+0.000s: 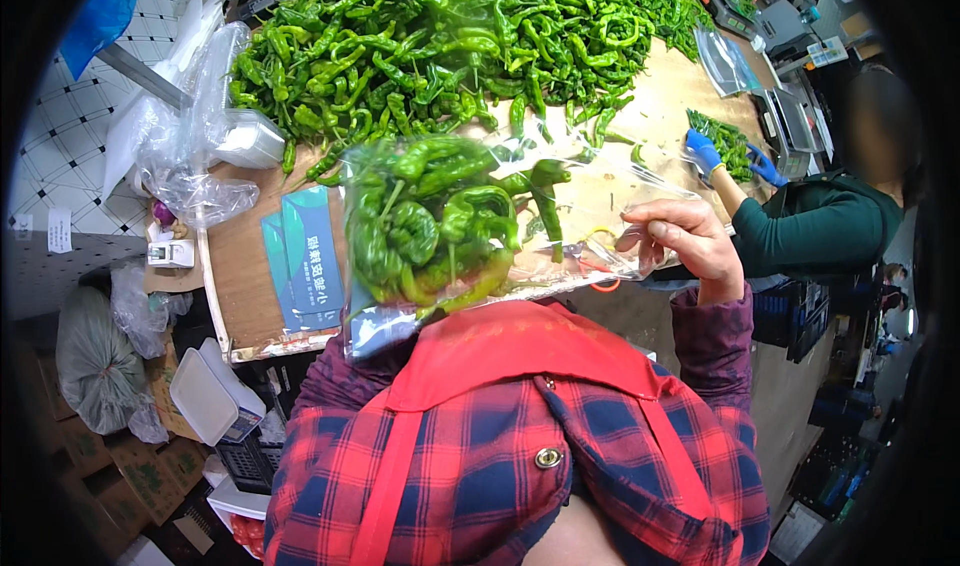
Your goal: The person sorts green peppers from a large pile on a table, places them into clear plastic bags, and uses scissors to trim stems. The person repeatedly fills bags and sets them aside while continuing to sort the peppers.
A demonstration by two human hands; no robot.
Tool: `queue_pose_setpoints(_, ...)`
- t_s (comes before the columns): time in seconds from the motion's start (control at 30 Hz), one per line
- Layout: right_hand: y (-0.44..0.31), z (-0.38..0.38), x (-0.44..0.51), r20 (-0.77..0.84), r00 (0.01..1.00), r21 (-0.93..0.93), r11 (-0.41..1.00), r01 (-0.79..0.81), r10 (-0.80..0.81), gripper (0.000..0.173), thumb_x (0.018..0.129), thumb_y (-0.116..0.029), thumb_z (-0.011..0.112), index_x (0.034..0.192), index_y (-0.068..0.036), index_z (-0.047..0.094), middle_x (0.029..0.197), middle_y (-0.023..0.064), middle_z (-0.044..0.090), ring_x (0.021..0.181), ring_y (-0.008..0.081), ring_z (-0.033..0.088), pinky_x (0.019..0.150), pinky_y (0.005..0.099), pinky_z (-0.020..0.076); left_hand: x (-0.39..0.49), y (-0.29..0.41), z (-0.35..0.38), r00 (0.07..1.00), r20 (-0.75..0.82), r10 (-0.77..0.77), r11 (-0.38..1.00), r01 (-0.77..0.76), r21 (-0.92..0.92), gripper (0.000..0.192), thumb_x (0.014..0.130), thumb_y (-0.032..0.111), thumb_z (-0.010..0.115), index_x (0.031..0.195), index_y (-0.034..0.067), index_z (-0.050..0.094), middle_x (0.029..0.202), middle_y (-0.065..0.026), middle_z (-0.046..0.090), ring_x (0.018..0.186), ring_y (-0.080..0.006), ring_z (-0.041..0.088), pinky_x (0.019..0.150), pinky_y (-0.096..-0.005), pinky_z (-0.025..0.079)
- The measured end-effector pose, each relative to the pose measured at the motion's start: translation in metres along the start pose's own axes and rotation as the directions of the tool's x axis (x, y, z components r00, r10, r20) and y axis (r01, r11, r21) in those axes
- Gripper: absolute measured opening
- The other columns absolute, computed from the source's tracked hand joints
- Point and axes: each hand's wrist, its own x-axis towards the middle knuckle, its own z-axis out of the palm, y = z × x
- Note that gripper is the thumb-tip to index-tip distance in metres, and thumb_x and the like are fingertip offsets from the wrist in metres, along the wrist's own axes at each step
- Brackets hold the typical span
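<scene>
A clear plastic bag (431, 228) filled with green peppers hangs before my chest, over the table's front edge. At its right end my right hand (690, 239) pinches the gathered film between thumb and fingers. Several peppers sit near the bag's mouth, one long pepper (549, 209) pointing downward. My left sleeve (337, 374) reaches in behind the bag; the left hand is mostly hidden there, with only a blurred reddish patch showing through, so its grip is unclear. Orange-handled scissors (604, 286) lie partly behind the film, close to the table edge.
A large heap of green peppers (450, 48) covers the back of the wooden table (240, 266). Printed blue-green cards (307, 258) and clear plastic containers (251, 139) lie at left. To the right, a blue-gloved co-worker (817, 221) handles a pepper bag (720, 146) beside scales.
</scene>
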Motion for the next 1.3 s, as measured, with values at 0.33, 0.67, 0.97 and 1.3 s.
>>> queue_pose_setpoints(0.33, 0.018, 0.012, 0.015, 0.006, 0.975, -0.015, 0.975, -0.222, 0.223, 0.031, 0.098, -0.017, 0.05, 0.122, 0.0, 0.06, 0.096, 0.0097, 0.072, 0.074, 0.0084, 0.064, 0.059, 0.0203, 0.0439, 0.016, 0.011, 0.007, 1.0, -0.02, 0.007, 1.0, -0.007, 0.007, 0.053, 0.099, 0.046, 0.039, 0.13, 0.004, 0.05, 0.117, -0.0159, 0.059, 0.101, -0.0256, 0.059, 0.085, -0.0401, 0.051)
queue_pose_setpoints(0.67, 0.028, 0.007, 0.013, -0.05, 0.949, -0.102, 0.943, -0.315, 0.312, 0.033, 0.096, -0.017, 0.052, 0.122, 0.002, 0.058, 0.097, 0.0069, 0.07, 0.08, 0.01, 0.063, 0.068, 0.0222, 0.047, 0.016, 0.012, 0.009, 1.0, -0.013, 0.002, 1.0, -0.002, -0.002, 0.055, 0.098, 0.048, 0.039, 0.131, 0.005, 0.049, 0.119, -0.0162, 0.058, 0.103, -0.0266, 0.058, 0.086, -0.0411, 0.051)
queue_pose_setpoints(0.97, 0.078, -0.024, 0.004, 0.044, 0.98, -0.082, 0.978, -0.191, 0.195, 0.037, 0.091, -0.024, 0.061, 0.112, 0.007, 0.063, 0.1, 0.018, 0.068, 0.091, 0.0229, 0.067, 0.083, 0.0337, 0.0514, 0.012, -0.001, 0.021, 0.997, -0.024, 0.068, 0.997, -0.067, 0.031, 0.057, 0.097, 0.05, 0.038, 0.131, 0.005, 0.049, 0.12, -0.0165, 0.057, 0.104, -0.0275, 0.058, 0.087, -0.042, 0.05)
queue_pose_setpoints(1.3, 0.092, -0.06, -0.016, 0.044, 0.957, 0.191, 0.938, -0.288, 0.285, 0.035, 0.093, -0.025, 0.057, 0.109, 0.006, 0.065, 0.094, 0.0164, 0.07, 0.072, 0.0195, 0.068, 0.063, 0.0258, 0.0514, 0.011, -0.038, 0.039, 0.995, -0.085, 0.053, 0.997, -0.049, 0.057, 0.059, 0.097, 0.052, 0.038, 0.132, 0.005, 0.048, 0.122, -0.0168, 0.056, 0.106, -0.0286, 0.057, 0.088, -0.0431, 0.049)
